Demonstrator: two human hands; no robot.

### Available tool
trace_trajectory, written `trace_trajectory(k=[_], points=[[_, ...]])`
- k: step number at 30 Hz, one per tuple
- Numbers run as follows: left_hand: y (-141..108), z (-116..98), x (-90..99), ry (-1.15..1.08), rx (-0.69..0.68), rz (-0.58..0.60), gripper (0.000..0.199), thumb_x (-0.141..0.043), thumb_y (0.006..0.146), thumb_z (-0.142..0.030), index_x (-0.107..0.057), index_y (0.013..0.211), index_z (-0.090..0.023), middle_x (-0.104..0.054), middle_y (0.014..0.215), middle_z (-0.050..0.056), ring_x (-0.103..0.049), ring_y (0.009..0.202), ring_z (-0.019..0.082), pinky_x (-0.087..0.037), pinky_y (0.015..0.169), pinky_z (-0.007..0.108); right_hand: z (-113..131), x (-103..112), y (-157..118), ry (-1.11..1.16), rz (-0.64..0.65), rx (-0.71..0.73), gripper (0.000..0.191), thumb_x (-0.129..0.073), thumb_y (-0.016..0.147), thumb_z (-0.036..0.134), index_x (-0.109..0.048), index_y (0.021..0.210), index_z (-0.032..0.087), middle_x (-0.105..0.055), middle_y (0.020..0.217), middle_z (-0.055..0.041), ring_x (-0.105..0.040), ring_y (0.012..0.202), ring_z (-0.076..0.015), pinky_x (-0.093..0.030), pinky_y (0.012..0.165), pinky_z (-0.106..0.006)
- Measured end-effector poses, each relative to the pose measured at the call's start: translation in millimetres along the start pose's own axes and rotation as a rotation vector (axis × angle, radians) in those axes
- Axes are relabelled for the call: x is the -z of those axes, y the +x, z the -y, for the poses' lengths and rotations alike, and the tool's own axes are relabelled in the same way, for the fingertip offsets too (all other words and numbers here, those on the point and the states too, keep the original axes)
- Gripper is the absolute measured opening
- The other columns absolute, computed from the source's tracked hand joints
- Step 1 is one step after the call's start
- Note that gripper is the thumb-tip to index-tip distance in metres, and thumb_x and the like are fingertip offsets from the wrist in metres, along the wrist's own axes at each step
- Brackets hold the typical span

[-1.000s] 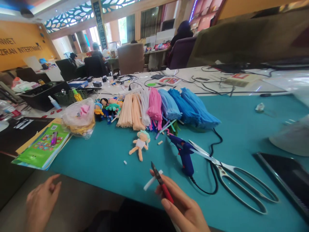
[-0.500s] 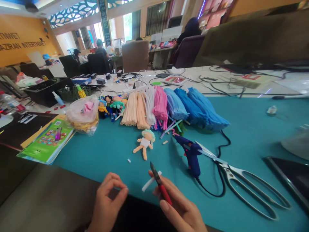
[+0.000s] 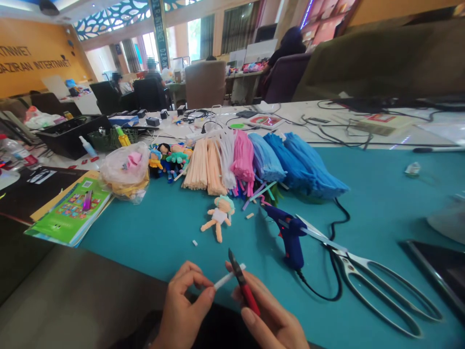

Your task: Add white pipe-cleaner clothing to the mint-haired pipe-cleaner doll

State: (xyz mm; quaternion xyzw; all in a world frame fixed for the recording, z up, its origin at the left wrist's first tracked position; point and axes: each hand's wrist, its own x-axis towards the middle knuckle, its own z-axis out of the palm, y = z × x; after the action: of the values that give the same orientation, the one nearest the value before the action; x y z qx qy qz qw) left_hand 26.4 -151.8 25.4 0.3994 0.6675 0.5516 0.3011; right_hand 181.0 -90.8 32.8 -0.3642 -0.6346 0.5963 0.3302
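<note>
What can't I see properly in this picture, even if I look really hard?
In the head view:
- The white strip: its near end meets the left hand, whose fingers hide whether it's pinched.
- The red-handled tool: the right hand covers its lower end.
- The dark flat device: cut off by the right edge.
- The plastic bag: cloudy and blurred, so not everything inside shows.

Doll (image 3: 219, 216) on the mat (image 3: 152, 232) beyond my left hand (image 3: 187, 300) and right hand (image 3: 267, 303), pipe-cleaner bundles (image 3: 243, 157) behind the doll, glue gun (image 3: 293, 249) to its right, scissors (image 3: 349, 265) farther right, booklet (image 3: 67, 208) far left
</note>
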Motion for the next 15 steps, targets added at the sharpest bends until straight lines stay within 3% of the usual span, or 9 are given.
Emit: trace_trajectory(k=[6, 15], points=[[-2.3, -1.7, -1.7, -0.008, -0.003, 0.028, 0.009, -0.063, 0.071, -0.023, -0.064, 0.064, -0.019, -0.055, 0.072, 0.004, -0.052, 0.073, 0.018, -0.042, 0.071, 0.028, 1.4, -1.4, -2.7, 0.010, -0.029, 0.035, 0.042, -0.063, 0.079, 0.043, -0.064, 0.118, 0.027, -0.057, 0.131, -0.0107, -0.054, 0.118, -0.0294, -0.051, 0.091, -0.038], [2.9, 0.6, -2.9, 0.024, 0.006, -0.073, 0.013, -0.062, 0.071, -0.020, -0.061, 0.058, -0.020, -0.055, 0.067, 0.002, -0.053, 0.071, 0.017, -0.042, 0.069, 0.028, 0.1, -1.5, -0.3, -0.039, -0.008, 0.022, 0.044, -0.063, 0.079, 0.046, -0.064, 0.119, 0.026, -0.059, 0.128, -0.0087, -0.049, 0.122, -0.0299, -0.042, 0.101, -0.043]])
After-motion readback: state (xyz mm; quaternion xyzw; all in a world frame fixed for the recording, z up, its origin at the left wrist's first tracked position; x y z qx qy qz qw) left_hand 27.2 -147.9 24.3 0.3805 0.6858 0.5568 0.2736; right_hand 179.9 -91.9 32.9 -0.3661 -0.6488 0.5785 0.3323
